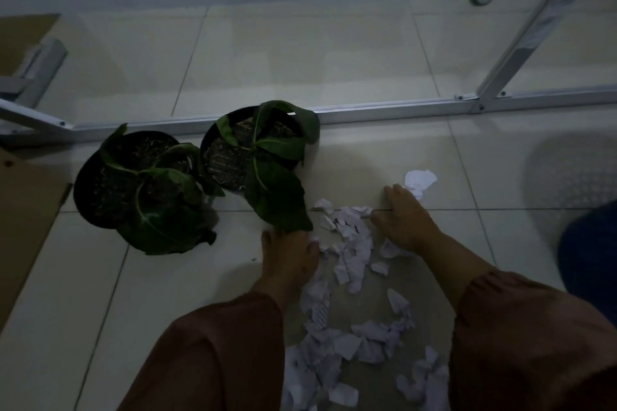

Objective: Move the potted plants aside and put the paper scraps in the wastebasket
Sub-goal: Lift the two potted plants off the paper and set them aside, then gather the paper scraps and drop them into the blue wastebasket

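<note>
Head view: two soil-filled pots (140,177) hold leafy plants; both hands' fingers (389,192) spread flat among scraps (350,260).

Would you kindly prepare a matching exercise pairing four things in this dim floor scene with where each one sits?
Things:
1. Two black round pots holding green leafy plants
2. Torn white paper scraps
3. White mesh wastebasket
4. Flat brown cardboard sheet

Places:
A. At the far right, beyond the right hand
B. Along the left edge of the view
C. Side by side, left of the scraps, next to the white metal frame bar
D. Scattered on the tiled floor between the two hands, the left hand at their left edge

Pairs: 1-C, 2-D, 3-A, 4-B
</note>
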The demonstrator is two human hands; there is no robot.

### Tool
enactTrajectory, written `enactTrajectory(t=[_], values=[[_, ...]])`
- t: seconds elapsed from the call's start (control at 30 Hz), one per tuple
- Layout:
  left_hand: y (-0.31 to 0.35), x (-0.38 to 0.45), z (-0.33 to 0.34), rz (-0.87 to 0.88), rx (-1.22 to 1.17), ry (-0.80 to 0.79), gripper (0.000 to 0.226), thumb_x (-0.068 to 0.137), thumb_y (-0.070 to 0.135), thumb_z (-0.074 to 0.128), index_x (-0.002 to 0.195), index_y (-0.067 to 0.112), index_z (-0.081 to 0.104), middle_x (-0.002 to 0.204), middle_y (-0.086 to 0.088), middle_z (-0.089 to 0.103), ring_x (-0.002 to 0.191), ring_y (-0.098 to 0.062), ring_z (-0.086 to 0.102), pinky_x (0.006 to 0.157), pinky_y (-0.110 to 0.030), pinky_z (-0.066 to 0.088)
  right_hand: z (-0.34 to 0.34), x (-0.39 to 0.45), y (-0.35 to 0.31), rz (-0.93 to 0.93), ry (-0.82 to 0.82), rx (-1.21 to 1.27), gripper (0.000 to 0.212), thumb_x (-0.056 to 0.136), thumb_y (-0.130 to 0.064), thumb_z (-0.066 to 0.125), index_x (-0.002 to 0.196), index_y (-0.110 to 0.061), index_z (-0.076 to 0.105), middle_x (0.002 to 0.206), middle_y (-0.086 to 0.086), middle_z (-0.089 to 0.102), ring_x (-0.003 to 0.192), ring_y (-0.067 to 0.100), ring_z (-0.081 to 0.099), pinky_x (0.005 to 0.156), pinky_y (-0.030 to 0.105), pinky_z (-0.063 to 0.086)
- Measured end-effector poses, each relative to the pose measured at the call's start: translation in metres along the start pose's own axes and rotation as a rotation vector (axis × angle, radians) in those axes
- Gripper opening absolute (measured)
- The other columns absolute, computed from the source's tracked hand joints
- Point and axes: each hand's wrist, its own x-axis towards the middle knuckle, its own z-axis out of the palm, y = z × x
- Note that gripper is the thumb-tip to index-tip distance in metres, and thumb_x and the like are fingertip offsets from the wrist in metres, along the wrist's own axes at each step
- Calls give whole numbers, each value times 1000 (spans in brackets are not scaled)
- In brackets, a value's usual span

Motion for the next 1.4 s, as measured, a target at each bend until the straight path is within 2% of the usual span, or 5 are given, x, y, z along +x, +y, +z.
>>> enactTrajectory(t=[0.2,0.4,0.7,1.13,1.4], values=[[4,1,6,133,-260,-13,49,92,28,43,136,12,32,145,-13,39,128,-31,39,108,-35,32,7,-17,-12,-222,-60,31,57,90,-30,52,137,-6,31,149,17,31,137,31,28,109,42,27],[10,-6,2,269,-359,154,28,88,28,53,110,11,60,107,-14,67,97,-28,60,74,-19,38,6,-20,-6,-304,58,79,34,89,-25,53,118,-6,55,120,19,61,110,33,54,92,39,43],[26,21,8,242,-277,-27,72,90,42,46,144,18,7,158,-2,4,145,-18,3,119,-36,11,-8,5,35,-61,149,51,47,91,-35,44,125,-4,39,129,22,46,121,37,41,101,52,36],[19,-37,15,487,-445,256,41,86,37,43,113,7,54,113,-13,60,104,-19,55,88,-13,32,10,-49,2,-506,-114,-9,46,88,-35,50,124,-7,51,132,19,52,122,32,47,102,39,35],[-22,-67,45,164,-442,432,70,80,50,34,130,2,41,139,-24,42,132,-36,35,110,-40,22,27,-60,21,-310,30,27,73,84,-45,56,142,-17,23,153,17,19,141,31,14,114,44,14]])
